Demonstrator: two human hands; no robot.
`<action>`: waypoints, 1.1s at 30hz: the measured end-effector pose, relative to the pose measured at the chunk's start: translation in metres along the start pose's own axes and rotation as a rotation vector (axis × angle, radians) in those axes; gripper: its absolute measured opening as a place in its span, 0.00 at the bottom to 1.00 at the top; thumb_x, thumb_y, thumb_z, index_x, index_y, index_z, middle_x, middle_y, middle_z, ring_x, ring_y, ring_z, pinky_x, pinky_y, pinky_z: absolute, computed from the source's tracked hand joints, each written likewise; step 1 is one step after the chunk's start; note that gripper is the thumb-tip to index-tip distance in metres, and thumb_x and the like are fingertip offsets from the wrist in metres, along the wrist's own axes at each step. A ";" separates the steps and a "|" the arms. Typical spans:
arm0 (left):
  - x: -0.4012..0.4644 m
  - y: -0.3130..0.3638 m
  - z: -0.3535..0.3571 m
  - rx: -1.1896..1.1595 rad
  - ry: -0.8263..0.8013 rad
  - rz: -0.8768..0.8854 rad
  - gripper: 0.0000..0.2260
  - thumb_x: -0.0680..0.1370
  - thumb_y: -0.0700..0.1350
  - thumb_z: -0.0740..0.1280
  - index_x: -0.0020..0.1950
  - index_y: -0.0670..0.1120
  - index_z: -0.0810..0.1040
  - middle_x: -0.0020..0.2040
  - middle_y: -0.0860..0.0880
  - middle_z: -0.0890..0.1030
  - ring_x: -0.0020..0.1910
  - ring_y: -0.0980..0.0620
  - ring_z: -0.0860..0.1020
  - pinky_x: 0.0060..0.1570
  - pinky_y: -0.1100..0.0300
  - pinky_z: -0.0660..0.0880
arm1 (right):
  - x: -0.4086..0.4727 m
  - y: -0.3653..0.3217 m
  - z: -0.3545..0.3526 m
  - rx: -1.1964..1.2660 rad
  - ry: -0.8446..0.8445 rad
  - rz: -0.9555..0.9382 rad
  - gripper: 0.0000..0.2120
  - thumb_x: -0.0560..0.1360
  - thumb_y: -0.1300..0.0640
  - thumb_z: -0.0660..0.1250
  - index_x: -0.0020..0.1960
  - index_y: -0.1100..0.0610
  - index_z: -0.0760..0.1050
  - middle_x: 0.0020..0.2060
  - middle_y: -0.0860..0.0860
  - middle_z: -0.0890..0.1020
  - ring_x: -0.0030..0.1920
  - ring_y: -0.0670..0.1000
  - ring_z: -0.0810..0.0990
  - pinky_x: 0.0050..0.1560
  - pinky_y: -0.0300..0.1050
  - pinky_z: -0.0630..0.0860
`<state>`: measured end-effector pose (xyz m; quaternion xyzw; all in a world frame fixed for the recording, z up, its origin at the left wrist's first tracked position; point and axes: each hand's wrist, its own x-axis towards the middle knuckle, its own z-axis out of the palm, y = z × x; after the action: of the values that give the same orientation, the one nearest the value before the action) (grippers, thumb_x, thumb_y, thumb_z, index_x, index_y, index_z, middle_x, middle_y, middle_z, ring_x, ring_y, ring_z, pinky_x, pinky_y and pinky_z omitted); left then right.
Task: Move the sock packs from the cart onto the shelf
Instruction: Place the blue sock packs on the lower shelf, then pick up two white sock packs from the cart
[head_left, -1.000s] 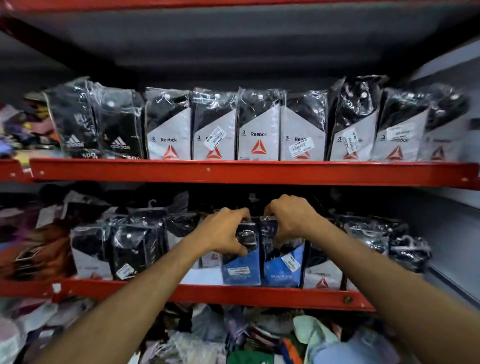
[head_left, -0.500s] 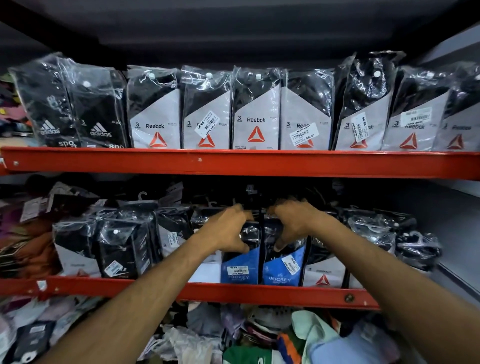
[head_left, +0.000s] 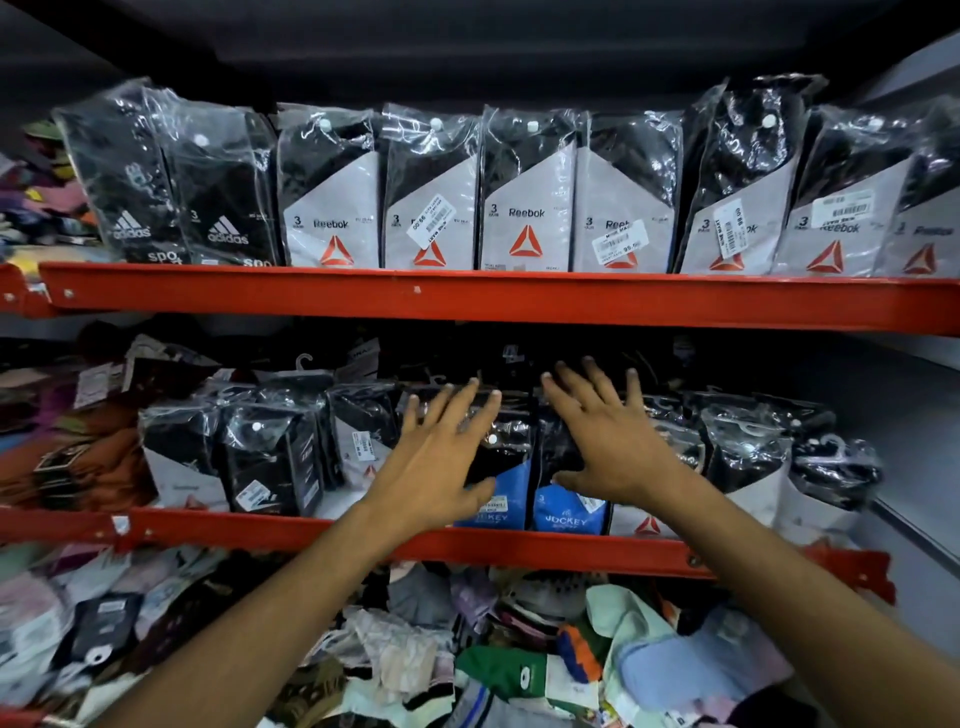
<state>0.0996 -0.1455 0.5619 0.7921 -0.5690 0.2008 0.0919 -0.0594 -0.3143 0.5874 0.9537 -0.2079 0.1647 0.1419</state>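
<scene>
Nearest the viewer, below both forearms, lies a loose heap of mixed garments (head_left: 519, 670) in the bottom bay; no cart shows in this view. Just above it runs the red front lip of the middle shelf (head_left: 249, 525), which the arms cross to reach the row behind it.

Both hands are spread flat with fingers splayed — neither grasps anything. The left hand (head_left: 441, 457) lies over the upper face of the left blue Jockey pack (head_left: 506, 499), and the right hand (head_left: 608, 447) over the upper face of the right blue Jockey pack (head_left: 566, 514). The two packs stand upright, side by side and touching, their blue bottoms resting behind the lip. Open palms on the fronts suggest the packs are being pressed back and squared into the row, not carried; that is a judgement, and whether the palms actually touch the plastic cannot be told.

Room is tight. Left of the left hand, black packs (head_left: 270, 462) stand close; right of the right hand, more bagged packs (head_left: 743, 457) lean against each other. So the blue pair is wedged between neighbours, which probably keeps it upright once released. Beyond the fingertips the shelf is dark, with hanger hooks showing — depth there is unclear.

Farther up, the upper shelf beam (head_left: 519, 301) caps the opening, so hands must withdraw straight outward. On it stands a full row of Reebok packs (head_left: 527, 197).
</scene>
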 end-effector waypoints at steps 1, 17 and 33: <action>-0.017 0.000 0.004 -0.009 0.028 0.007 0.43 0.76 0.61 0.65 0.83 0.52 0.44 0.85 0.45 0.46 0.83 0.41 0.47 0.78 0.33 0.48 | -0.011 -0.007 0.003 0.009 0.019 0.019 0.56 0.70 0.36 0.71 0.83 0.53 0.41 0.83 0.53 0.45 0.82 0.61 0.40 0.76 0.76 0.43; -0.327 -0.024 0.160 -0.081 -0.275 -0.226 0.36 0.79 0.63 0.60 0.83 0.49 0.54 0.83 0.38 0.51 0.82 0.33 0.50 0.75 0.27 0.53 | -0.190 -0.205 0.173 0.308 -0.029 -0.079 0.42 0.69 0.51 0.72 0.80 0.58 0.61 0.81 0.60 0.57 0.81 0.64 0.53 0.76 0.73 0.55; -0.497 -0.074 0.369 -0.407 -1.241 -0.391 0.48 0.73 0.39 0.76 0.83 0.42 0.47 0.82 0.37 0.55 0.81 0.38 0.57 0.75 0.44 0.65 | -0.262 -0.410 0.429 0.447 -1.164 -0.244 0.46 0.78 0.44 0.68 0.82 0.60 0.45 0.82 0.59 0.53 0.81 0.60 0.55 0.79 0.56 0.57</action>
<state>0.1126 0.1709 0.0247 0.8160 -0.3890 -0.4219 -0.0695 0.0063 -0.0104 0.0182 0.9104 -0.1015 -0.3589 -0.1790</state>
